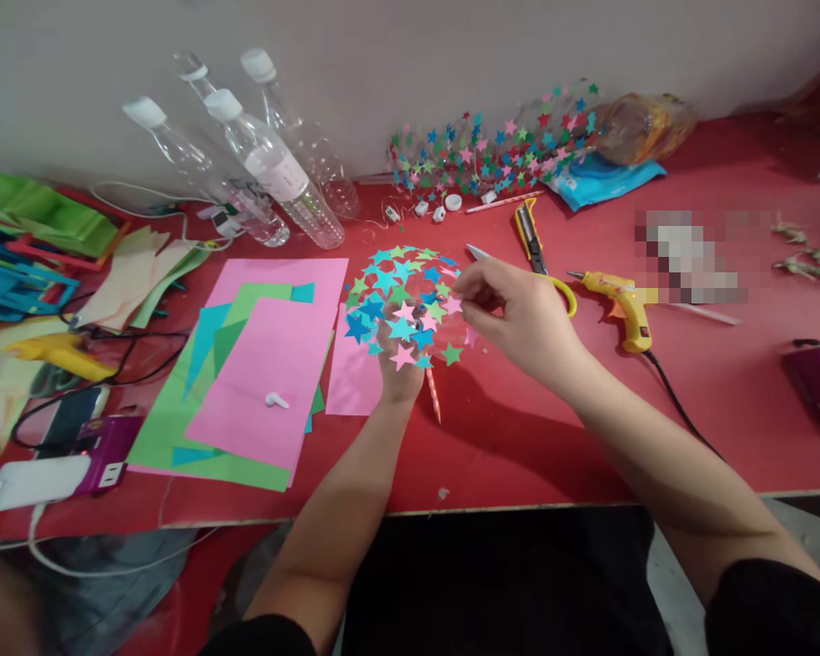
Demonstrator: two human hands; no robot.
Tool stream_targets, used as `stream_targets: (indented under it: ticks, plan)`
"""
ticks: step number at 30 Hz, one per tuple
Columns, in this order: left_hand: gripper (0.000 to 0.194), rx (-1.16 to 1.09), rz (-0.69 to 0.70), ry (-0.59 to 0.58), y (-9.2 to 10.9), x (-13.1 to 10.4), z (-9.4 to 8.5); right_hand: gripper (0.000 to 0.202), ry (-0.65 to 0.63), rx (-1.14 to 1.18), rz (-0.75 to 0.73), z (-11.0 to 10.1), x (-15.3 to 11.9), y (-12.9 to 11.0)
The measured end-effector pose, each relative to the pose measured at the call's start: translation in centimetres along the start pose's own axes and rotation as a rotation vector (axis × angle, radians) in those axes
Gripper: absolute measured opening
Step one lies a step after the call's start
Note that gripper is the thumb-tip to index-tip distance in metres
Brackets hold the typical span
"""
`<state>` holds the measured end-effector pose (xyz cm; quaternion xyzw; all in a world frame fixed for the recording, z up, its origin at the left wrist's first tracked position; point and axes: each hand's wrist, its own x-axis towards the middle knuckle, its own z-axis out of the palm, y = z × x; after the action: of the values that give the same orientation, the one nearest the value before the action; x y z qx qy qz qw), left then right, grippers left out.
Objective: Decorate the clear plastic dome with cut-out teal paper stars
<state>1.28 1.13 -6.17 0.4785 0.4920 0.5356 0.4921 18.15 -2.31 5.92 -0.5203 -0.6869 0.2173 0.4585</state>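
Observation:
In front of me a clear dome-shaped plastic piece (pixel 400 314) is covered with blue, green and pink stars. My left hand (pixel 400 351) supports it from below; its fingers are mostly hidden behind the stars. A pink striped straw (pixel 435 396) sticks out under the dome, beside the left wrist. At the dome's right edge my right hand (pixel 506 305) is closed in a pinch, its fingertips at a pink star (pixel 453 303). Just beyond the right hand lie scissors (pixel 561 296) with yellow handles and a yellow box cutter (pixel 531 237).
A yellow glue gun (pixel 621 305) lies on the right of the red table (pixel 519 456). Coloured paper sheets (pixel 252 383) are stacked on the left, an earbud (pixel 277 400) on top. Clear bottles (pixel 280 169) and a star-covered clear roll (pixel 492 146) stand along the wall.

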Motion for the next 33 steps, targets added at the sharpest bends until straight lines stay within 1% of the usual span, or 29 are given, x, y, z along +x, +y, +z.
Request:
stream_targets:
  ticks: [3, 6, 10, 15, 20, 25, 29, 33]
  plan:
    - [0.024, -0.014, -0.015, 0.022, 0.2, 0.0, 0.1, 0.019, 0.021, -0.062, -0.039, 0.2, -0.1, 0.1]
    - [0.022, -0.088, 0.002, 0.042, 0.6, 0.4, 0.6, 0.024, 0.004, -0.108, -0.068, 0.3, -0.1, 0.2]
    - [0.030, -0.137, 0.036, 0.085, 1.0, 0.9, 0.9, 0.023, -0.026, -0.107, -0.090, 0.4, -0.1, 0.5]
    - [0.032, -0.185, 0.033, 0.058, 0.9, 1.0, 0.6, 0.023, -0.092, -0.112, -0.148, 0.5, 0.0, 0.8]
    - [0.035, -0.155, 0.016, 0.094, 1.3, 1.0, 1.1, 0.020, -0.061, -0.203, -0.173, 0.7, -0.1, 0.9]
    - [0.035, -0.167, 0.017, 0.091, 1.8, 0.8, 1.3, 0.022, -0.065, -0.245, -0.221, 0.8, -0.1, 0.9]
    - [0.037, -0.199, 0.011, 0.087, 1.9, 0.7, 1.3, 0.017, -0.057, -0.270, -0.212, 0.8, -0.2, 0.8]
    - [0.035, -0.201, 0.003, 0.116, 1.9, 0.5, 1.5, 0.014, -0.052, -0.260, -0.209, 0.8, -0.2, 0.6]
